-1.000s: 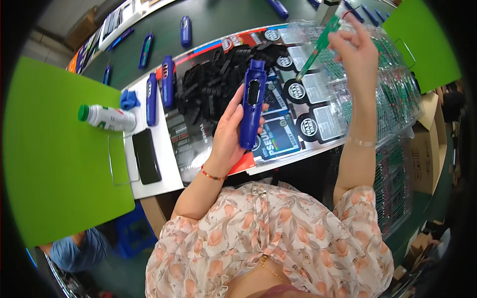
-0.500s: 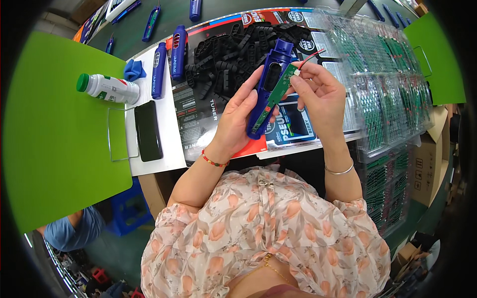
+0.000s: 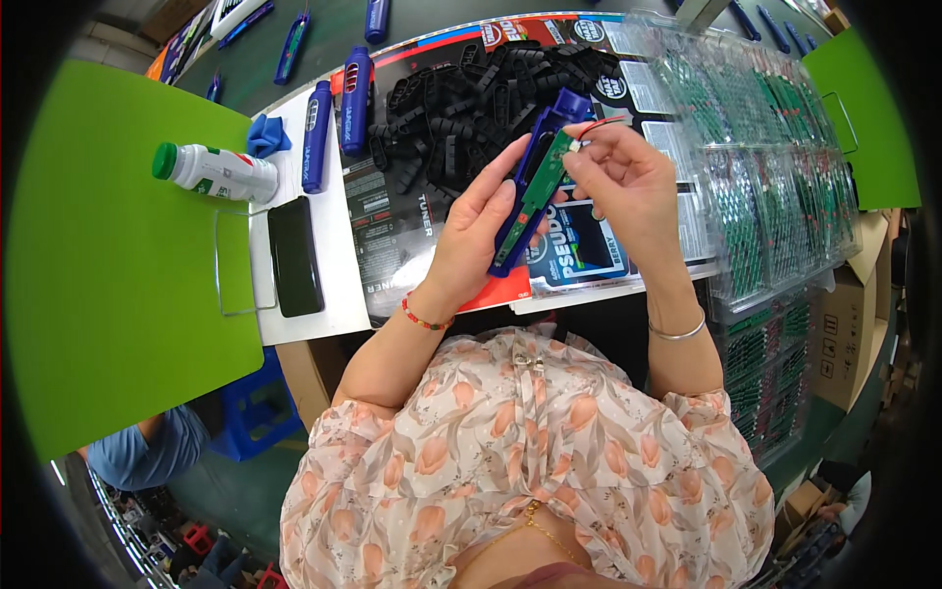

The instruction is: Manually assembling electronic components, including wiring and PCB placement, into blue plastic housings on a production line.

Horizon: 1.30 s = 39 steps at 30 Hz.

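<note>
My left hand [image 3: 471, 238] grips a blue plastic housing [image 3: 563, 108], tilted with its top toward the far right. Lying over the housing's open face is a long green circuit board [image 3: 543, 183]. My right hand [image 3: 628, 187] pinches the board's upper end, where thin red and black wires [image 3: 601, 124] leave a white connector. The board's lower end rests against the housing; how deep it sits I cannot tell. Just beyond my hands lies a pile of black plastic parts [image 3: 451, 128].
Two blue housings [image 3: 315, 137] stand left of the pile. Beside them are a blue cloth [image 3: 267, 135], a white bottle [image 3: 221, 174] with green cap and a black phone [image 3: 294, 257]. Stacked clear trays of circuit boards [image 3: 775, 177] fill the right. Green panels [image 3: 118, 245] flank the table.
The circuit board has come over the housing's opening, covering more of it. My right hand has moved slightly left and down with the board's wired end.
</note>
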Tool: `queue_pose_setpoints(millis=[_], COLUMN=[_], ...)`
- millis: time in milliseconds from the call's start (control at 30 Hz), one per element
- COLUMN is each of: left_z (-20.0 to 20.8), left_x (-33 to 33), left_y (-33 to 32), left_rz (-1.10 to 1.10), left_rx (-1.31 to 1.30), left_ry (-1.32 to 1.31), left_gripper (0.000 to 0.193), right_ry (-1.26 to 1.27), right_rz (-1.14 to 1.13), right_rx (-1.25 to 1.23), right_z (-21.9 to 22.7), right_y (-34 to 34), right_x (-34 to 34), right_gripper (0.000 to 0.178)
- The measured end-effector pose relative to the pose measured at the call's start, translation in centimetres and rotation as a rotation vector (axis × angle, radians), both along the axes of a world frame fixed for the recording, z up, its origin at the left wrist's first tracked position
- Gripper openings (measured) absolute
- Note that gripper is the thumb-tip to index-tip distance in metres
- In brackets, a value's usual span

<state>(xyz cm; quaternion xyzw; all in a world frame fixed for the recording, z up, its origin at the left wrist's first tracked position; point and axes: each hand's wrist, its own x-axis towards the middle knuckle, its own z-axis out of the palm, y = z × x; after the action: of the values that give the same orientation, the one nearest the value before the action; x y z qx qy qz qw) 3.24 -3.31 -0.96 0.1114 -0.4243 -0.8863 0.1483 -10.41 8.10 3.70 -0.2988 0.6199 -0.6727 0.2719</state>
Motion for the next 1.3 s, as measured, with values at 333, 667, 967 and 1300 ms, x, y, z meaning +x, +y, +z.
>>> queue_pose_setpoints(millis=[333,667,967,1300], left_z=[0.5,2.9,0.1,-4.5], left_x=[-0.3,-3.5,-17.0,-22.4], left_y=[0.0,-7.0,-27.3,-29.7], left_rz=[0.099,0.173,0.586,0.668], left_rx=[-0.353,-0.538,-0.695,-1.372], left_ry=[-0.181,-0.294,-0.522,-1.034], left_gripper=[0.052,0.054,0.058,0.036], right_ry=[0.202,0.14,0.549,0.791], right_rz=[-0.191,-0.231,-0.214,-0.068], right_rx=[-0.013,0.009,0.309,0.533], right_z=[-2.4,-2.5,-3.7,-4.3], right_y=[-1.5,-0.7,-0.9,-3.0], right_x=[2.6,0.7,-2.4,-0.9], right_gripper=[0.065,0.072,0.024,0.024])
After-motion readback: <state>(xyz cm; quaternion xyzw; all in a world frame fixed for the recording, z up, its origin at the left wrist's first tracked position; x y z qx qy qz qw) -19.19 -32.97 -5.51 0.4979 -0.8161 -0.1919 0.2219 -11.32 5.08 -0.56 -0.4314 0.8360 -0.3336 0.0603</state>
